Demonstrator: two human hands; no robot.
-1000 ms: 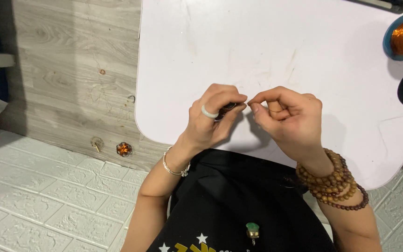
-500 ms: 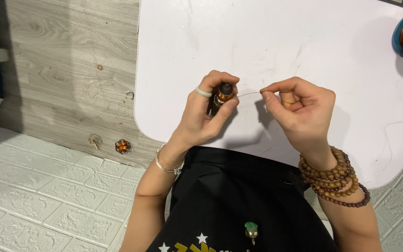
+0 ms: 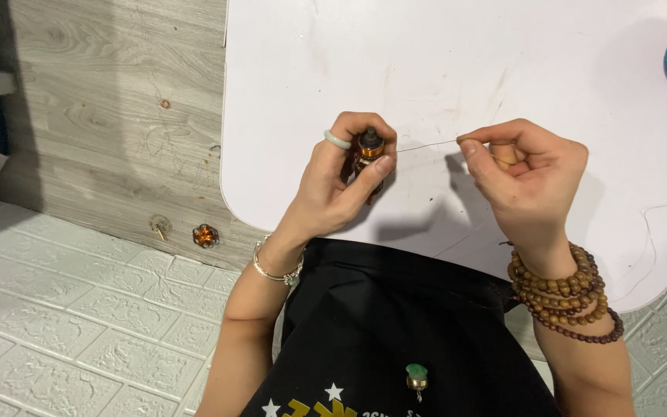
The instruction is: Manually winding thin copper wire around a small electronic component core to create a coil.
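A white, rounded counter (image 3: pixel 457 54) stands over pale wood flooring. The left hand (image 3: pixel 341 185) has its grip clenched around a small copper-wound bobbin (image 3: pixel 367 154) near the counter's edge; the right hand (image 3: pixel 530 174) pinches a thin copper wire (image 3: pixel 426 144) drawn taut rightward. This looks like a winding step, calling for steady tension.

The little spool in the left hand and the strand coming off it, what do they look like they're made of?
The spool looks wound with copper-coloured metal wire, glossy orange-brown, on a dark core, probably plastic. The strand pinched by the right hand looks like fine bare wire: hair-thin, holding a slight curve.
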